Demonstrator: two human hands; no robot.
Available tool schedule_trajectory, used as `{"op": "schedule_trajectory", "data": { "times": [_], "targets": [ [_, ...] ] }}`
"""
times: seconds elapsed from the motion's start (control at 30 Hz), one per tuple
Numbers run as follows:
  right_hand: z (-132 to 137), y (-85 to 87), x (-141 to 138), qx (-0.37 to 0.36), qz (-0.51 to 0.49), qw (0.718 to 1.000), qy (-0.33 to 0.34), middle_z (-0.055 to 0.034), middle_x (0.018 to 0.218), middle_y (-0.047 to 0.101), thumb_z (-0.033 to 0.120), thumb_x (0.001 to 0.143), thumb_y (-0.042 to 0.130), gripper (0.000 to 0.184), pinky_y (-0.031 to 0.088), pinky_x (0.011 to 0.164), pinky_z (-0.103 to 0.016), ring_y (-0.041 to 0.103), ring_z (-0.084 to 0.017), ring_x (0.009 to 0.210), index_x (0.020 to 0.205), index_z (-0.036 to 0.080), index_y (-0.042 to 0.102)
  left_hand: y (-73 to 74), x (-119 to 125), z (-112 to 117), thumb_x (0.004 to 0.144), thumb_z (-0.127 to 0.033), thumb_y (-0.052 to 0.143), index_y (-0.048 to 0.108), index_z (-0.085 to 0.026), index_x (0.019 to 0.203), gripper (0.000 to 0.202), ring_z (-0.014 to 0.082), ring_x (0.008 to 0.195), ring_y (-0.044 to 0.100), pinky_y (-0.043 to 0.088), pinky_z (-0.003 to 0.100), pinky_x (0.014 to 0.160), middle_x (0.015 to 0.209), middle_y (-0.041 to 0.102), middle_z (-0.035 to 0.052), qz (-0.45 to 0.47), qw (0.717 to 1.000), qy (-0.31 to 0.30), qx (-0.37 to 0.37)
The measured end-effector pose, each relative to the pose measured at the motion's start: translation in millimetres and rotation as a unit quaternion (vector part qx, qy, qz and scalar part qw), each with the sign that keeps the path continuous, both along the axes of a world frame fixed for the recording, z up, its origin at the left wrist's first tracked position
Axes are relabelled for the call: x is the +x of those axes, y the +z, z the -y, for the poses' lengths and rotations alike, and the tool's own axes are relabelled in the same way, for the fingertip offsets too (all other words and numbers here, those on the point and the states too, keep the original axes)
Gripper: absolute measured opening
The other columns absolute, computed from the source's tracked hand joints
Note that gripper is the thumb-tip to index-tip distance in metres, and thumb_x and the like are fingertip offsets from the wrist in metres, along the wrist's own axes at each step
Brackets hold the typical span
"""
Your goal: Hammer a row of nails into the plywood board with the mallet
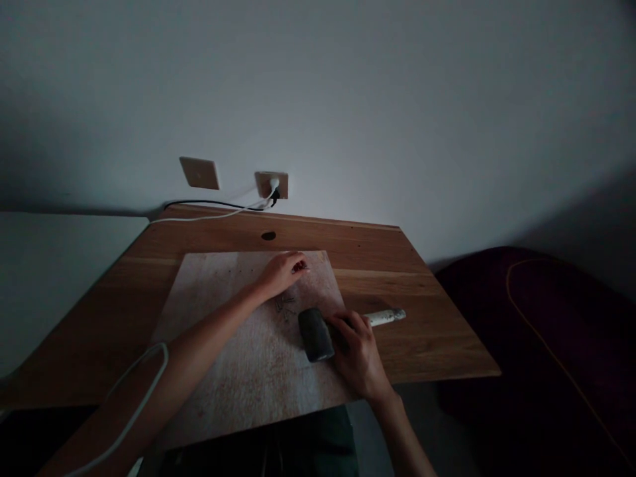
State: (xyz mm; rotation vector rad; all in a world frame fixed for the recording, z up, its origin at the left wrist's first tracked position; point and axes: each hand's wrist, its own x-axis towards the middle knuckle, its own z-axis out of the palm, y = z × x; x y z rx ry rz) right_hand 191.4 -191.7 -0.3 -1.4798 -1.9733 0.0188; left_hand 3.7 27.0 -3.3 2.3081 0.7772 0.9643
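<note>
My right hand (358,354) is wrapped round a hammer (318,333) just behind its dark head; the pale handle sticks out to the right over the desk. The head rests on a light wooden board (238,358) lying on a brown wooden desk (377,258). My left hand (283,271) reaches to the board's far edge with fingers curled in a pinch on something small I cannot make out. A small pile of dark nails (285,306) lies on the board between the two hands.
A white cable (134,391) loops over the desk's near left. Wall sockets (271,184) with plugged cables sit behind the desk. A cable hole (268,236) is in the desktop. A dark red seat (541,331) stands to the right.
</note>
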Motion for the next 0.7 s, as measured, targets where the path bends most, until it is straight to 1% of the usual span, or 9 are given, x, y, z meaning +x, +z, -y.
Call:
{"op": "schedule_trajectory", "data": {
  "times": [0.13,0.23,0.3,0.37,0.43,0.5,0.57,0.63,0.7],
  "targets": [
    [2,4.0,-2,0.023,0.046,0.999,-0.004,-0.0122,0.115,0.071,0.003,0.089,0.056,0.046,0.054,0.09,-0.048,0.067,-0.03,0.102,0.131,0.02,0.067,2.4,0,1,0.092,-0.017,0.076,0.07,-0.018,0.088,0.007,0.0165,0.078,0.07,0.053,0.028,0.078,0.086,0.075,0.0018,-0.022,1.0,-0.008,-0.014],
    [1,11.2,0,0.025,0.068,0.997,0.013,-0.0119,0.111,0.073,0.004,0.092,0.055,0.044,0.058,0.085,-0.045,0.068,-0.029,0.095,0.131,0.021,0.067,2.8,0,0,0.091,-0.015,0.075,0.071,-0.019,0.089,0.006,0.0172,0.079,0.07,0.053,0.029,0.078,0.085,0.075,0.0018,-0.026,0.999,0.0,-0.021],
    [-2,18.0,4,0.007,0.066,0.997,0.032,-0.0104,0.107,0.074,0.004,0.093,0.055,0.045,0.06,0.081,-0.041,0.07,-0.027,0.092,0.133,0.023,0.067,2.4,0,0,0.091,-0.013,0.074,0.072,-0.019,0.091,0.006,0.0177,0.08,0.07,0.053,0.029,0.079,0.085,0.075,0.002,-0.026,0.999,0.007,-0.028],
    [-7,25.4,9,-0.021,0.064,0.996,0.054,-0.009,0.108,0.075,0.003,0.092,0.054,0.054,0.062,0.082,-0.04,0.072,-0.027,0.094,0.14,0.025,0.063,1.7,0,-1,0.091,-0.012,0.072,0.074,-0.019,0.093,0.007,0.0181,0.082,0.071,0.054,0.029,0.081,0.087,0.075,0.0027,-0.024,0.999,0.003,-0.036],
    [-16,31.8,15,-0.05,0.062,0.994,0.079,-0.0085,0.113,0.076,0.003,0.09,0.054,0.064,0.062,0.084,-0.04,0.073,-0.027,0.098,0.149,0.027,0.056,0.9,0,-2,0.091,-0.011,0.07,0.075,-0.018,0.094,0.009,0.0186,0.084,0.071,0.054,0.029,0.083,0.091,0.076,0.0041,-0.019,0.999,-0.003,-0.038],
    [-27,35.7,19,-0.067,0.064,0.99,0.105,-0.0095,0.117,0.075,0.006,0.093,0.055,0.062,0.061,0.085,-0.04,0.073,-0.028,0.102,0.152,0.026,0.053,-0.6,1,-3,0.09,-0.01,0.07,0.076,-0.018,0.095,0.011,0.0191,0.086,0.071,0.055,0.03,0.085,0.096,0.077,0.0054,-0.013,0.999,-0.006,-0.04],
    [-39,36.0,22,-0.061,0.088,0.987,0.122,-0.0103,0.11,0.074,0.011,0.1,0.054,0.044,0.059,0.083,-0.038,0.071,-0.027,0.099,0.141,0.023,0.061,-2.8,2,-5,0.087,-0.008,0.07,0.076,-0.018,0.098,0.015,0.0192,0.087,0.071,0.055,0.03,0.085,0.099,0.077,0.0055,0.001,0.998,0.001,-0.058],
    [-50,32.8,23,-0.034,0.13,0.984,0.121,-0.0097,0.099,0.072,0.014,0.106,0.049,0.024,0.056,0.078,-0.036,0.068,-0.026,0.091,0.119,0.02,0.069,-5.5,2,-7,0.085,-0.007,0.07,0.075,-0.017,0.102,0.02,0.0188,0.087,0.071,0.056,0.03,0.084,0.099,0.078,0.0049,0.028,0.996,0.011,-0.085],
    [-61,26.8,25,-0.003,0.165,0.98,0.113,-0.0084,0.09,0.07,0.017,0.11,0.046,0.024,0.052,0.073,-0.033,0.065,-0.024,0.082,0.102,0.02,0.069,-7.7,2,-9,0.086,-0.009,0.071,0.073,-0.017,0.105,0.02,0.0185,0.087,0.072,0.056,0.03,0.082,0.098,0.078,0.0052,0.058,0.993,0.013,-0.103]
  ]
}}
